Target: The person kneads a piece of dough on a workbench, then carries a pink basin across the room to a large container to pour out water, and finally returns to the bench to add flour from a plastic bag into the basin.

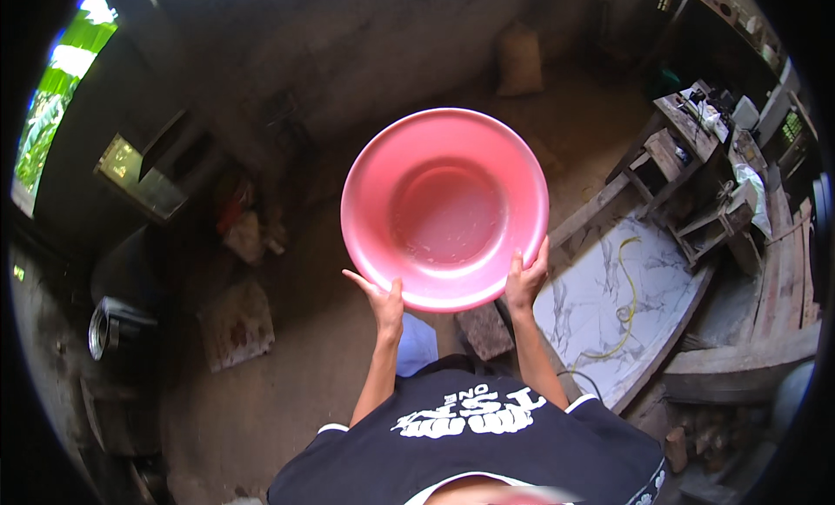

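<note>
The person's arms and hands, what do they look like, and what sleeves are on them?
The left hand and right hand are bare, and so are the forearms. The short sleeves are dark, with white edges.

I observed passage over the floor (pixel 304 392) beside the left hand (pixel 383 304). The pink basin (pixel 448 214) blocked space ahead; a wooden table (pixel 690 127) stood well beyond the right hand (pixel 525 284).
</note>
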Available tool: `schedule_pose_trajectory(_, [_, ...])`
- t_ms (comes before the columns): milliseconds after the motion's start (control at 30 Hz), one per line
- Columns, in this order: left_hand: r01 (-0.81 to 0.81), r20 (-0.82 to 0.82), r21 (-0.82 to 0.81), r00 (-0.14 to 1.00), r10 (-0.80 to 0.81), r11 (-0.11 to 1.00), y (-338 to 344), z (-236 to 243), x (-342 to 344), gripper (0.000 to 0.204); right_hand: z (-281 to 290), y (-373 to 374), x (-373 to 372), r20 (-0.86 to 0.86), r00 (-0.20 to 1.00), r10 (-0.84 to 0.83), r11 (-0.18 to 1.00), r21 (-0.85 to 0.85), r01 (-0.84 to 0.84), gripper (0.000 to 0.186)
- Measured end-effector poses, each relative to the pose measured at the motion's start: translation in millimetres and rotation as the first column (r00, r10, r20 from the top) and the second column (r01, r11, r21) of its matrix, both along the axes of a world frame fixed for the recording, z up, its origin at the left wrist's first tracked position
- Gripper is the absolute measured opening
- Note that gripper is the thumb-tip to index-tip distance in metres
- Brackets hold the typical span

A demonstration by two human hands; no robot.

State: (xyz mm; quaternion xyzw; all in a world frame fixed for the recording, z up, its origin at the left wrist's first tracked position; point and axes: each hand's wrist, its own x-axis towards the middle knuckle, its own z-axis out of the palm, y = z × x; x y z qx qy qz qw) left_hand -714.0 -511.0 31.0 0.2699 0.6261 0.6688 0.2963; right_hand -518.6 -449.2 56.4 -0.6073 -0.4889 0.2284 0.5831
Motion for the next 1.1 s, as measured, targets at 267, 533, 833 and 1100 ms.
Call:
schedule_pose_trajectory(267, [0.262,-0.234,-0.002,0.938,-0.255,0.965,117,4,-30,0.08,-9,79,-1,-0.034,0.985,-0.169,0.985,-0.031,0.168,0.055])
schedule_pose_trajectory(533, [0.648,-0.273,-0.026,0.728,-0.629,0.761,250,26,-19,0.072,-2,131,18,-0.057,0.877,-0.478,0.877,-0.094,0.472,0.057])
schedule_pose_trajectory(833, [0.879,-0.305,-0.147,0.395,-0.866,0.453,351,19,27,0.082,-19,161,37,-0.028,0.674,-0.738,0.672,-0.118,0.731,0.057])
schedule_pose_trajectory(1100, [0.876,-0.334,-0.19,0.368,-0.868,0.444,440,9,73,0.083,-30,233,73,-0.223,0.641,-0.734,0.679,-0.218,0.701,0.056])
